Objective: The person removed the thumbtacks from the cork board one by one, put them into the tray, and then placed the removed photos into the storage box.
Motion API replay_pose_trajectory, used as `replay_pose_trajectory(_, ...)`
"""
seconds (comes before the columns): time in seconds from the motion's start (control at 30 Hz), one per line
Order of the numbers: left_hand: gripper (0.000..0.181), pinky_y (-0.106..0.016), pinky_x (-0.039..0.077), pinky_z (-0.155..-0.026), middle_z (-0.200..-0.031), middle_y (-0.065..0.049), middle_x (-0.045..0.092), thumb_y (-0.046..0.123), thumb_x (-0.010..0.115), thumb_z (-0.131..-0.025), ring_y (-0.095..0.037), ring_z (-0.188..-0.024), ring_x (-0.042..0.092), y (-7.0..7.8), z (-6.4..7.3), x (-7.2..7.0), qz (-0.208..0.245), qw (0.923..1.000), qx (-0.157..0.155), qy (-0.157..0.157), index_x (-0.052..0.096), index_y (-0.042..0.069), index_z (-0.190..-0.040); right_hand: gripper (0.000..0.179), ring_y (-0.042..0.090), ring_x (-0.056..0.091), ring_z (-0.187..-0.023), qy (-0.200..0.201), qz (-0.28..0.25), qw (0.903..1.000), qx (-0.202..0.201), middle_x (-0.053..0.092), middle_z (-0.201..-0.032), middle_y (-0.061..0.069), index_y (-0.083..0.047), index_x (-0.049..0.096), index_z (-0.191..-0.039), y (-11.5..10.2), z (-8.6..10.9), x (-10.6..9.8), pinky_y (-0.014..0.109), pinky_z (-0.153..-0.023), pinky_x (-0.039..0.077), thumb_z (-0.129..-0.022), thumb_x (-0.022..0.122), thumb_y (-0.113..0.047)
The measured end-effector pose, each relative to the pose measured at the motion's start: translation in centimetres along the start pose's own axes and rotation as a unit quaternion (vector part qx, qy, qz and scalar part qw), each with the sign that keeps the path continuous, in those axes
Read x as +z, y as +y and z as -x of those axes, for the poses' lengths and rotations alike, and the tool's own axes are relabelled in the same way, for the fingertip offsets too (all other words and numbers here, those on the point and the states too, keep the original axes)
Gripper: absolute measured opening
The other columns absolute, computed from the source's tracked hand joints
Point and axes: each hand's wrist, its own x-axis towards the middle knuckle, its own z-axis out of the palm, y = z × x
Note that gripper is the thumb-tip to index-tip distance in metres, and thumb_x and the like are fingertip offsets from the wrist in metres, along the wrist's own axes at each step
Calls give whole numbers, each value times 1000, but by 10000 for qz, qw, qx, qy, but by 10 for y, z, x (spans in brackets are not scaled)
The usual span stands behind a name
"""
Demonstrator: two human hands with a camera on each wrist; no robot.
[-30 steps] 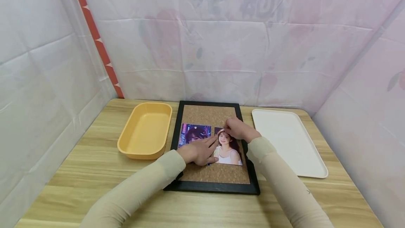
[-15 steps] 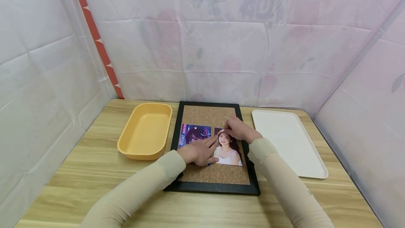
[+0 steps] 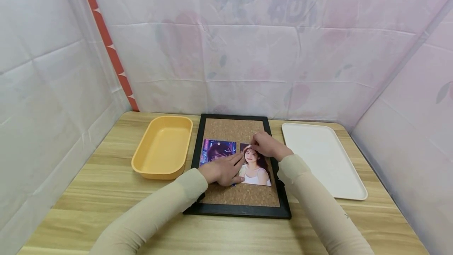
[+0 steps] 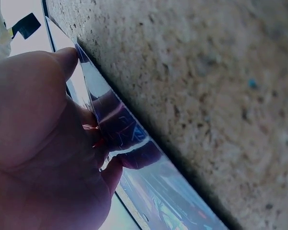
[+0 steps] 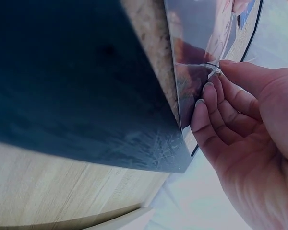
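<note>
A black-framed cork board (image 3: 240, 199) lies flat on the table with two photos side by side. The left photo (image 3: 209, 154), purple and blue, has a small pale pin head (image 3: 218, 143) at its top. My left hand (image 3: 223, 170) lies across that photo, its straight fingers reaching the left edge of the right photo (image 3: 255, 168), a portrait in a white top. At the portrait's top edge, my right hand (image 3: 267, 145) pinches a small clear pushpin (image 5: 214, 72) between thumb and fingertips, close against the glossy surface. The right wrist view shows the other fingers curled beside it.
A yellow rectangular tub (image 3: 162, 150) stands left of the board. To the right lies a shallow white tray (image 3: 323, 156), partly behind the right forearm. Pale fabric curtains (image 3: 247, 50) rise behind the wooden table (image 3: 95, 192) and at both sides.
</note>
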Motion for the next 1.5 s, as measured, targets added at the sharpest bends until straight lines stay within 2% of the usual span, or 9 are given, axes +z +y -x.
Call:
replay_pose_trajectory(0.33, 75, -30, 17, -126, -173, -7, 9, 54, 37, -108, -19, -158, 11, 2, 0, -1, -83, 10000, -19, 12, 16, 10, -165, 18, 12, 54, -58, -34, -23, 10000, 60, 66, -72, 1, -4, 75, -84, 0, 2, 0, 29, -58, 47, -97, 63, 0)
replay_pose_trajectory(0.6, 75, -31, 17, -126, -173, -7, 9, 54, 36, -108, -19, -158, 10, 2, 0, -1, -110, 9999, -18, 0, 16, 11, -165, 18, 12, 54, -58, 66, -7, 10000, 38, 65, -69, 1, -3, 74, -81, 1, 3, 1, 29, -57, 47, -96, 64, -1)
replay_pose_trajectory(0.8, 75, -33, 18, -126, -173, -6, 8, 54, 37, -108, -20, -158, 10, 1, 0, -1, -42, 10000, 9, 3, 16, 11, -165, 12, 12, 59, -65, 183, -93, 9997, 120, 70, -77, 4, -1, 75, -90, 5, 5, 1, 30, -62, 52, -97, 66, -5)
replay_pose_trajectory(1.07, 76, -33, 18, -126, -173, -6, 8, 55, 38, -107, -19, -158, 10, 0, 0, 1, -4, 10000, 11, 18, 16, 11, -165, 12, 15, 62, -70, 10, -635, 9965, 552, 71, -83, 6, 0, 73, -95, 11, 6, -1, 32, -65, 54, -99, 64, -8)
replay_pose_trajectory(1.33, 76, -33, 18, -126, -173, -6, 8, 55, 38, -107, -19, -158, 10, 1, 0, 1, -25, 10000, -1, 46, 17, 11, -165, 13, 14, 60, -68, 101, -911, 9947, 456, 69, -80, 5, -1, 73, -92, 15, 9, -3, 32, -64, 53, -99, 63, -5)
replay_pose_trajectory(1.43, 75, -33, 18, -126, -173, -6, 8, 55, 37, -108, -19, -158, 10, 1, 1, 0, -51, 10000, -2, 39, 16, 11, -165, 14, 15, 60, -70, 151, -1337, 9895, 524, 68, -81, 7, 0, 71, -92, 17, 12, -2, 31, -65, 51, -100, 61, -4)
replay_pose_trajectory(1.5, 75, -33, 18, -126, -173, -6, 8, 55, 37, -108, -19, -158, 10, 2, 2, -1, -38, 10000, 2, 23, 16, 11, -165, 14, 17, 60, -72, 154, -1730, 9824, 686, 68, -82, 8, 2, 70, -93, 18, 14, -2, 31, -65, 50, -100, 61, -5)
